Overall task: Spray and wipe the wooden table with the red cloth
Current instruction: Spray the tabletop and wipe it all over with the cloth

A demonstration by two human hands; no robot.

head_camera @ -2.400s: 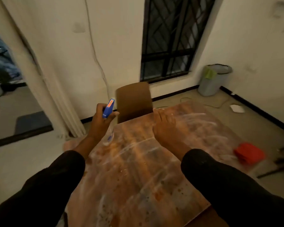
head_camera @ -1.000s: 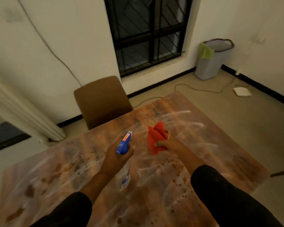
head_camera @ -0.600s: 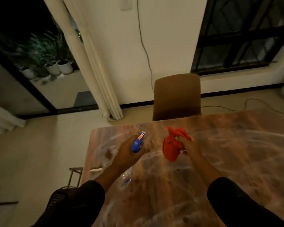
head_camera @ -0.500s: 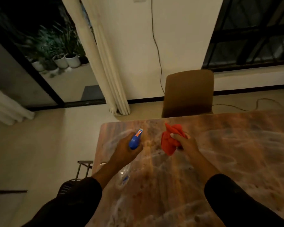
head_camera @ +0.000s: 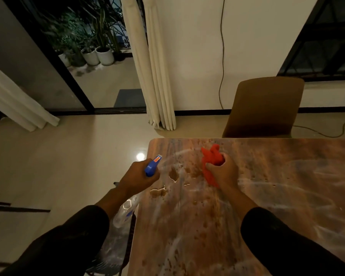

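Observation:
The wooden table (head_camera: 287,196) fills the lower right, streaked with wet smears and small puddles near its far left corner. My right hand (head_camera: 224,173) grips the bunched red cloth (head_camera: 210,162) and holds it down on the tabletop close to that corner. My left hand (head_camera: 136,177) grips a spray bottle with a blue trigger head (head_camera: 152,166). The bottle hangs just past the table's left edge, nozzle pointing toward the corner. Its clear body (head_camera: 126,212) shows below my wrist.
A brown chair (head_camera: 265,106) stands at the table's far side. Cream curtains (head_camera: 153,66) hang by an open doorway with potted plants (head_camera: 92,54) outside. A cable (head_camera: 327,132) lies on the floor at the right. Bare tiled floor spreads out left of the table.
My view has swung left to the table's left corner. Both hands moved toward that corner. The cloth, held lifted before, now sits pressed on the tabletop.

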